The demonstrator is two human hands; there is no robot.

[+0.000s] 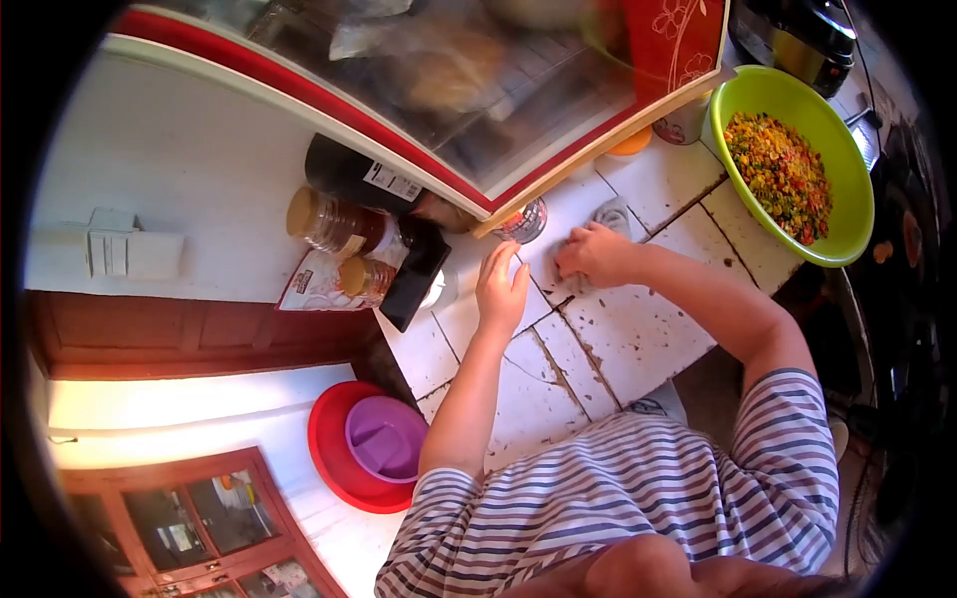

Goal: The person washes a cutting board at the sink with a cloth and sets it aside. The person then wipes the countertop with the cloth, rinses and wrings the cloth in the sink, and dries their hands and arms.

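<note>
My right hand (598,255) presses a grey cloth (612,216) against the white tiled counter (638,329), its fingers bent over the fabric. Part of the cloth is hidden under the palm. My left hand (501,289) is raised beside it with the fingers stretched out and nothing in them. Just beyond its fingertips stands a small clear container with a dark patterned side (528,221), partly covered by the cabinet corner. I cannot tell whether the fingertips touch it. Dark crumbs and stained gaps mark the tiles near both hands.
A glass-fronted cabinet (598,125) overhangs the counter's back. At right sits a green basin (859,189) of chopped, colourful food, with a black cooker (797,40) behind. Jars (339,221) and a black flat object (417,274) crowd the left. Red (329,448) and purple (404,429) basins lie lower left.
</note>
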